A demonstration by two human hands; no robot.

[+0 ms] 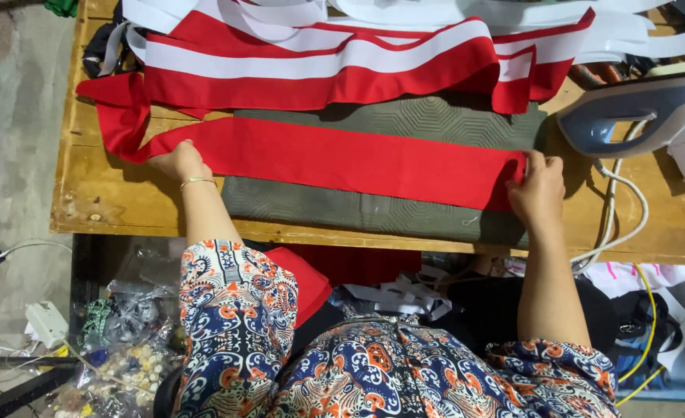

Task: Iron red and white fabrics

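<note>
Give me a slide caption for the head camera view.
Both hands, left and right, stretch a red fabric strip flat across a grey pad.

This looks like a sewing workshop. A wooden table [125, 205] holds red and white cloth strips [319, 66], a padded mat [404, 120] and an iron [636, 112].

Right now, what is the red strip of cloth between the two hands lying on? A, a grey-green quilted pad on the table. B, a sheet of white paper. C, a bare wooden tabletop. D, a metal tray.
A: the red strip is stretched flat over the grey-green quilted pad, which lies on the wooden table, with the left hand pressing one end and the right hand pinching the other.
</note>
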